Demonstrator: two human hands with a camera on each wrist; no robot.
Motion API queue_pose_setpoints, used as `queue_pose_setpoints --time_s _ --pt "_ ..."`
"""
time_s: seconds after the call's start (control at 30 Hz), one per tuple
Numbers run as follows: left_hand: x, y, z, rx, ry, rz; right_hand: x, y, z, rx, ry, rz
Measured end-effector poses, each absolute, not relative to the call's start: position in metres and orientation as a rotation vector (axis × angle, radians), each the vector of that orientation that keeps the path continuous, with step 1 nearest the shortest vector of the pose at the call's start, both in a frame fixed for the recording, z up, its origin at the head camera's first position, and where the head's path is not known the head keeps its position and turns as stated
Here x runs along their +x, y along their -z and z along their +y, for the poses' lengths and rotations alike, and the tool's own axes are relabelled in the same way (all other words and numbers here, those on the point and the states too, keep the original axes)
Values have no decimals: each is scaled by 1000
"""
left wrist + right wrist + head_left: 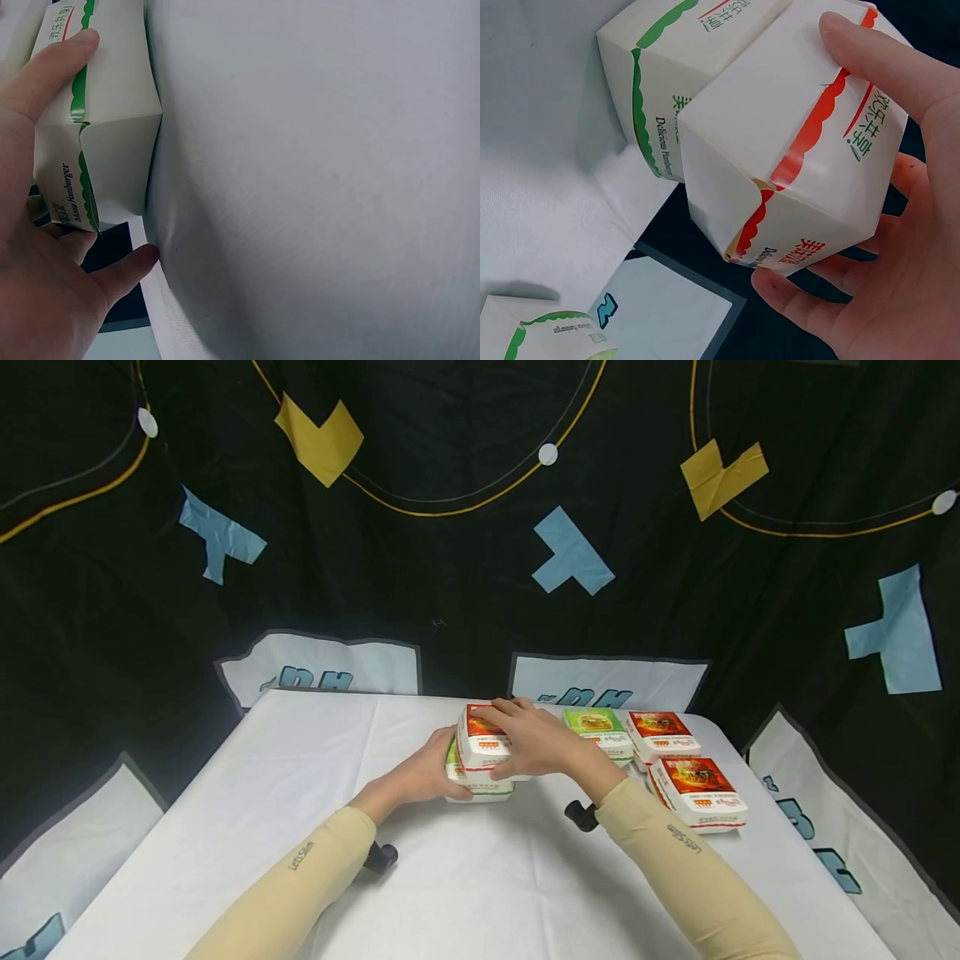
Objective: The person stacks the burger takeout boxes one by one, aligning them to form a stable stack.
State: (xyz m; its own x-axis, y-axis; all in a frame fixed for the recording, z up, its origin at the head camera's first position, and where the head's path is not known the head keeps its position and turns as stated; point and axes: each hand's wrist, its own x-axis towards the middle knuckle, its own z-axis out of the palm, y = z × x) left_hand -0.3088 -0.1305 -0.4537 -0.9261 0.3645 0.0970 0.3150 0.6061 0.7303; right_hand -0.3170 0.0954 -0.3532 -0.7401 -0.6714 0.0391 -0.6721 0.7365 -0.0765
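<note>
A white hamburger carton with red trim is in my right hand, thumb on its near side and fingers over its top and far side. Directly below it, a green-trimmed hamburger carton sits on the white table. My left hand grips that lower carton from the left, and its thumb lies along the near side in the left wrist view. From the right wrist, the red-trimmed carton looks tilted and overlaps the green-trimmed one.
To the right stand another green-topped carton and two red-topped cartons, one at the back and one nearer. A black curtain hangs behind the table. Black wrist-mounted parts show beside the sleeves.
</note>
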Motion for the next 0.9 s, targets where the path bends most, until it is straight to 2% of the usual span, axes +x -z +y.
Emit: queue_pose_setpoints --time_s 0.33,0.57,0.9 --pt "-310 454 -130 597 -1266 2736 -317 353 91 1128 -111 -2914" --pt "-314 457 -131 774 -1435 2649 -318 355 84 1150 -110 -2894" --pt "-313 459 -133 699 -1420 2667 -318 350 83 1150 -140 -2957"
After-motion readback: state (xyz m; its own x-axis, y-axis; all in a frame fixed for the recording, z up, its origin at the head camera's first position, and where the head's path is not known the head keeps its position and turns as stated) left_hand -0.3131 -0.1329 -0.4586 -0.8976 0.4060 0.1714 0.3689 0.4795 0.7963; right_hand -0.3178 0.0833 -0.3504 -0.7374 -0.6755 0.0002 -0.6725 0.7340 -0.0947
